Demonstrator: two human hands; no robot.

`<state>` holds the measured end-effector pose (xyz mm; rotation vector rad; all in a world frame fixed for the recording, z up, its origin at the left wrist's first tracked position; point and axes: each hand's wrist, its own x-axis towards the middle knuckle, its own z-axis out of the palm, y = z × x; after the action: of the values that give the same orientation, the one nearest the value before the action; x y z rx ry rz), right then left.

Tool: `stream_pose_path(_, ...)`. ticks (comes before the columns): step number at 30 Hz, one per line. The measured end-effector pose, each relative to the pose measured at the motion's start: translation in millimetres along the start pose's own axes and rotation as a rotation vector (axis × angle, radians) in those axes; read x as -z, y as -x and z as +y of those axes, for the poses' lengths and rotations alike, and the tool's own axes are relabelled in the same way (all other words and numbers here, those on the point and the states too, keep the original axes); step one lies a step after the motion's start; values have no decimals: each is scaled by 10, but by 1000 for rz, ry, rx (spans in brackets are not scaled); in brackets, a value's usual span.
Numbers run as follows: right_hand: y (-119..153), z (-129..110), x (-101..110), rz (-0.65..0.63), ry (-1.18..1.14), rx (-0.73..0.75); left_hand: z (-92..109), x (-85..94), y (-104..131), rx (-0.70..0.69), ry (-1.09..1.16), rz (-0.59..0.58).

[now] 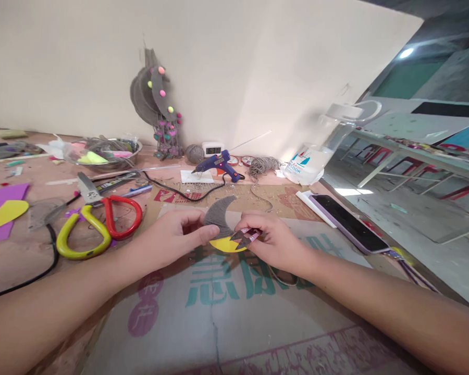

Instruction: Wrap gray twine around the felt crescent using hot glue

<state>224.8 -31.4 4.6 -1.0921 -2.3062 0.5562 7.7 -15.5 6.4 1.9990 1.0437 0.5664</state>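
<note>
My left hand [185,229] pinches a yellow crescent cutout [229,245] by its left side, thumb on top. Grey yarn [220,216] is wound closely over the crescent's upper part, and the lower part shows bare yellow. My right hand [275,242] is closed at the crescent's right side. Between its fingers is a small purplish piece [253,235] with dark pointed parts, whose kind I cannot make out. A loose grey strand [283,281] loops below the right hand. Both hands are above a cardboard sheet [172,333] with green and purple print.
Red-and-yellow-handled scissors [85,232] lie left, near a bowl of craft bits [101,161]. Behind the hands are a blue glue gun [221,165] with its black cord and a yarn bundle [263,165]. A phone [347,221] and a plastic bottle [310,156] are right. A yarn-covered ornament [154,99] hangs behind.
</note>
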Motion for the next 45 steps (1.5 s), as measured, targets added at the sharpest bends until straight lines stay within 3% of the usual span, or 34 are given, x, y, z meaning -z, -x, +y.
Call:
stream_pose_path(6,-7,-28,-14,-18,68,50,-7,-28,-15,11,-7,-26)
stream_pose_path(14,5,8,-10,-3,17,11,-18,1,-15,-10,75,-17)
stream_pose_path(18,31,-4,40,80,41,50,-69,-5,-20,12,76,-18)
stream_pose_path(24,53,-23,92,119,413,218,-80,-3,-28,33,22,-7)
stream_pose_path(28,46,-29,92,133,532,287,-49,-1,-22,52,29,-13)
stream_pose_path(45,46,-4,71,102,572,223,-34,-1,-12,77,86,-37)
